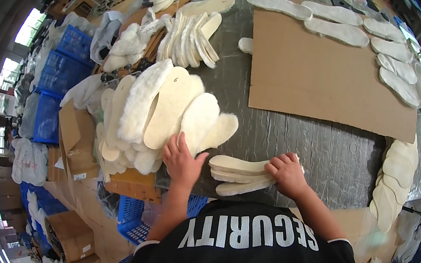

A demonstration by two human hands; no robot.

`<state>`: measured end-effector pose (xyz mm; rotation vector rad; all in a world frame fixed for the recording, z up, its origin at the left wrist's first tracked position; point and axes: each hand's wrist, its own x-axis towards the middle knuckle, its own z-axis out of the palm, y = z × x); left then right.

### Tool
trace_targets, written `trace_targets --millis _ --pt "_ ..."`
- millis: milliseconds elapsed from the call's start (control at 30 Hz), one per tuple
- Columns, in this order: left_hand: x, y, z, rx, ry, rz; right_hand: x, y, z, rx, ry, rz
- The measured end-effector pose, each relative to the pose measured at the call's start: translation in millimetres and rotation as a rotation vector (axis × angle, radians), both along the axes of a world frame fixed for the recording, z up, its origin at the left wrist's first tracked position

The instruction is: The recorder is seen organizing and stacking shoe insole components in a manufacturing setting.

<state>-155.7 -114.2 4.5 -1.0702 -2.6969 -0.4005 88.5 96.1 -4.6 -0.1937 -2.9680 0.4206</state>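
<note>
A big heap of cream fleece insoles [169, 117] lies at the left side of the table. My left hand [183, 162] rests at the near edge of this heap, its thumb apart and fingers stretched toward a fluffy insole. A small stack of insoles [240, 169] lies on the table in front of me, several layers thick. Over the right end of that stack my right hand [288, 174] is closed, gripping it. The hand hides the gripped ends.
A brown cardboard sheet [331, 76] covers the far right of the dark table [305, 145], with insoles along its edges. More insoles [397, 171] overlap at the right edge. Another row of insoles [186, 39] stands far left. Blue crates [65, 76] and a cardboard box [77, 142] are beyond the left edge.
</note>
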Motion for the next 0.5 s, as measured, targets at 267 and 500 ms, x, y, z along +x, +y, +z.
trace_targets --millis 267,500 --pt "-17 -5 3 0.145 -0.441 -0.109 -8 -19 -5 -0.002 0.073 0.139" --pt "-33 -13 7 0.140 -1.420 -0.307 -5 -21 -7 -0.015 0.013 0.178"
